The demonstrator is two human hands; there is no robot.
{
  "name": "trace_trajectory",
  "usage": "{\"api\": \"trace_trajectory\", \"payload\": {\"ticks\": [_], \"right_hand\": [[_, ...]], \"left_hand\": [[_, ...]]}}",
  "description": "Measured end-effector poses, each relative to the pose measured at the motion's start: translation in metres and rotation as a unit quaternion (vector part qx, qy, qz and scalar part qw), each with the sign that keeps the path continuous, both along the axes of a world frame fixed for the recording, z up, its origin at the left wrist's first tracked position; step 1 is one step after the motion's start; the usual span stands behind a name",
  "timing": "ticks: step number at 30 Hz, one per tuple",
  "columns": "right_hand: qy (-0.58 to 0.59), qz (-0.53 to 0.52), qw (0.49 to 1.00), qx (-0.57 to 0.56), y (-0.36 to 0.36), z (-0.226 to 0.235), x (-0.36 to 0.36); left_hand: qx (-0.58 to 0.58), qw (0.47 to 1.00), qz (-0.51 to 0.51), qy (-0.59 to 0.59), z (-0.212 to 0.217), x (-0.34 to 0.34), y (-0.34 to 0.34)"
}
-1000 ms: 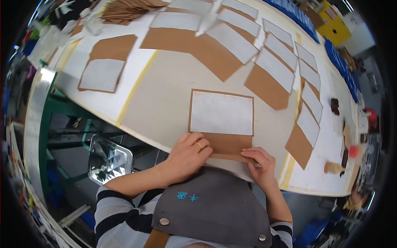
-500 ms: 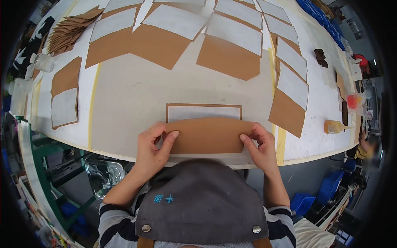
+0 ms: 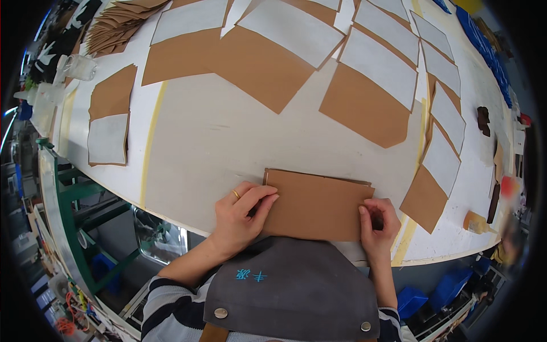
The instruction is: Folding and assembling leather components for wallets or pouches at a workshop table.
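Note:
A rectangular brown panel [image 3: 316,208], leather-like, lies at the table's front edge right before my apron. Its left edge near the far corner is pinched between the thumb and fingers of my left hand [image 3: 239,214], which wears a ring. My right hand [image 3: 380,225] pinches the panel's right edge with thumb and finger. Under it is a second brown piece [image 3: 319,176], of which only a narrow strip shows along the far side and at the far left corner. The panel covers the rest of that piece.
Overlapping brown panels with white faces [image 3: 376,54] lie in rows across the far side and right. A brown stack [image 3: 122,25] is at the far left, a smaller pile [image 3: 108,139] nearer. A clear jar [image 3: 80,67] stands left; an amber bottle [image 3: 476,222] lies right.
The upper panel has moved away from me over the lower piece, covering its white face except for the far brown strip. The head view has shifted and tilted, so the table appears turned.

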State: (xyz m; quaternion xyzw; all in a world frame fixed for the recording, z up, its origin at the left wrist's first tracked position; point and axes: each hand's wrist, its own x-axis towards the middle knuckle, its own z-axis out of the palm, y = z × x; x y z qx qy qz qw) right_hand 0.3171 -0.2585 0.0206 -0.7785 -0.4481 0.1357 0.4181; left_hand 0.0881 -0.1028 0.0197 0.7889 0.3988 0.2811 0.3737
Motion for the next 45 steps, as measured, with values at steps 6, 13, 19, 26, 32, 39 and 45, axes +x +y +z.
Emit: {"api": "trace_trajectory", "payload": {"ticks": [6,13,19,26,32,39,45], "right_hand": [[-0.012,0.010,0.999,-0.029,0.001,0.005,0.000],[-0.018,0.017,0.999,-0.033,0.003,0.006,0.002],[-0.043,0.014,0.998,-0.037,0.003,0.008,0.004],[-0.014,0.020,0.999,-0.027,0.007,0.007,0.001],[0.000,0.016,1.000,-0.020,0.005,0.007,0.002],[-0.015,0.018,0.999,-0.022,0.008,0.006,0.001],[-0.159,0.020,0.985,-0.068,-0.001,0.004,0.002]], "left_hand": [[-0.049,0.999,-0.001,0.000,0.004,-0.003,0.000],[-0.064,0.998,0.000,-0.003,0.005,-0.003,0.000],[-0.066,0.998,0.004,0.003,0.005,0.002,0.001],[-0.057,0.998,-0.005,0.020,0.005,-0.003,0.002],[-0.080,0.996,0.019,0.034,0.009,0.001,-0.001],[-0.063,0.998,0.011,0.023,0.008,0.001,0.000],[0.007,0.998,-0.008,0.057,0.000,-0.002,-0.003]]}}
